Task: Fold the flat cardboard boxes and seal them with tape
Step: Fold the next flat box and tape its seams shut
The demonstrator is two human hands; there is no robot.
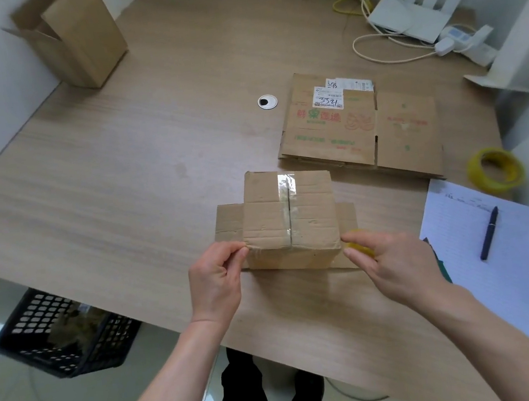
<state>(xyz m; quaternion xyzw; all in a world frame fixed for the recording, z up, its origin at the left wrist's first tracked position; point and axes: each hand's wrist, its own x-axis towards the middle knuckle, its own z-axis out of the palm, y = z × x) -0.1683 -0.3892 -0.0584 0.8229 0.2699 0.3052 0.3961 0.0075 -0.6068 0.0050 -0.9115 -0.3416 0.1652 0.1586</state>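
The small folded box (289, 220) looks light, stiff and easily shoved, so the left hand (215, 282) pinches tape at its near-left corner while the right hand (389, 261) grips a yellow tape roll (359, 243) at its near-right corner.

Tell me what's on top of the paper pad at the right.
A dark pen lies on the pad. The right hand covers the pad's left edge, so anything there is hidden.

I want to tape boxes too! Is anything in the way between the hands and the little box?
Nothing visible. The left hand pinches tape at the small box's near left corner, and the right hand, holding a yellow tape roll, sits at its right corner.
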